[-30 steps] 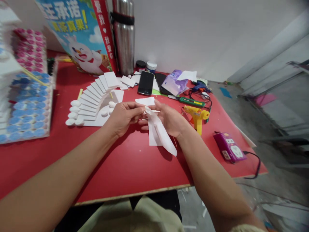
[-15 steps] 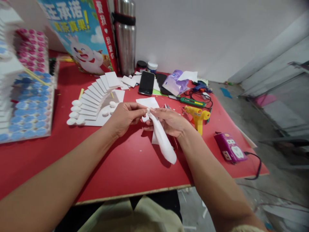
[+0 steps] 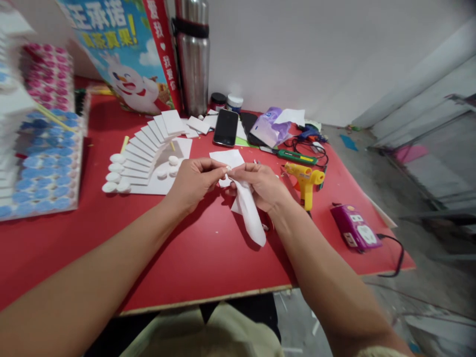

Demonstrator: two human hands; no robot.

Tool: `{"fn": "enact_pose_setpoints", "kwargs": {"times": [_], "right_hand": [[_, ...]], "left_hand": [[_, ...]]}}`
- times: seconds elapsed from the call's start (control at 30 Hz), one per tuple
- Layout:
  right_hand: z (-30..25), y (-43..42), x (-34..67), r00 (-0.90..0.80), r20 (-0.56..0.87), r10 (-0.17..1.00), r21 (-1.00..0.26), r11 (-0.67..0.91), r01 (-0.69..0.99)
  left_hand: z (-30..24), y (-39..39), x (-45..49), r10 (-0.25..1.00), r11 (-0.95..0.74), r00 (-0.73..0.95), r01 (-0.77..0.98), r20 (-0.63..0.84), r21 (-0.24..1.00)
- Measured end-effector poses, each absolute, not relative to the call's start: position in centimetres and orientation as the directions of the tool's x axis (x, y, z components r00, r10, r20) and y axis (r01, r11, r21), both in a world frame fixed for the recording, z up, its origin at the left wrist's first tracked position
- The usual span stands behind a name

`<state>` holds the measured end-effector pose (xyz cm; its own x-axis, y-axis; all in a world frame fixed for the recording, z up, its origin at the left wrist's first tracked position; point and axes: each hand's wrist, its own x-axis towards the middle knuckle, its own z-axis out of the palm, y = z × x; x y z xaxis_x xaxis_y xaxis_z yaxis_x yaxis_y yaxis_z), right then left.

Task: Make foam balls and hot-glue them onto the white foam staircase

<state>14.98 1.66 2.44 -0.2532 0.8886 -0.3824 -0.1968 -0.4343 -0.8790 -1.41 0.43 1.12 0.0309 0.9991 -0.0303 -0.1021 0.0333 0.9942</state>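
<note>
My two hands meet above the middle of the red table (image 3: 193, 253). My left hand (image 3: 193, 181) pinches the top end of a long white strip (image 3: 250, 214). My right hand (image 3: 262, 186) is closed around the strip just below that end. The strip hangs down and toward me, its rounded free end just above the table. A flat white sheet (image 3: 226, 157) lies on the table just behind my hands.
A fan of white foam pieces (image 3: 147, 148) with white ovals lies at left. A yellow glue gun (image 3: 305, 179), a purple power strip (image 3: 355, 229), a phone (image 3: 225, 127), a steel flask (image 3: 192, 57), a tissue pack (image 3: 269, 130) and a blue-and-pink model (image 3: 40, 144) stand around.
The strip has been rolled narrower and pulled in closer to my right hand. Both hands stayed nearly in place, still pinched together at its top end.
</note>
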Motion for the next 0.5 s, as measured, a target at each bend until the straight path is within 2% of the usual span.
{"fn": "enact_pose_setpoints", "kwargs": {"times": [0.07, 0.13, 0.2, 0.3, 0.4, 0.5], "right_hand": [[2.12, 1.45, 14.59, -0.164, -0.297, 0.941, -0.936, -0.320, -0.144], [1.89, 1.21, 14.23, -0.083, -0.215, 0.973, -0.972, -0.221, -0.075], [1.86, 1.02, 13.99, -0.048, -0.179, 0.983, -0.983, -0.181, -0.033], [2.15, 0.90, 13.96, -0.063, -0.191, 0.980, -0.979, -0.195, -0.066], [2.56, 0.96, 14.22, -0.102, -0.204, 0.974, -0.968, -0.216, -0.127], [2.85, 1.02, 14.49, -0.120, -0.209, 0.971, -0.964, -0.225, -0.141]], "left_hand": [[1.01, 0.21, -1.25, 0.998, -0.054, -0.015, 0.033, 0.054, 0.998], [0.85, 0.01, -1.17, 0.977, -0.200, -0.030, 0.192, 0.209, 0.961], [0.65, -0.10, -1.18, 0.924, -0.361, -0.005, 0.326, 0.383, 0.874], [0.35, -0.14, -1.33, 0.818, -0.535, 0.072, 0.458, 0.570, 0.710], [0.14, -0.15, -1.53, 0.755, -0.607, 0.160, 0.537, 0.636, 0.585], [0.07, -0.28, -1.60, 0.766, -0.604, 0.219, 0.568, 0.605, 0.559]]}}
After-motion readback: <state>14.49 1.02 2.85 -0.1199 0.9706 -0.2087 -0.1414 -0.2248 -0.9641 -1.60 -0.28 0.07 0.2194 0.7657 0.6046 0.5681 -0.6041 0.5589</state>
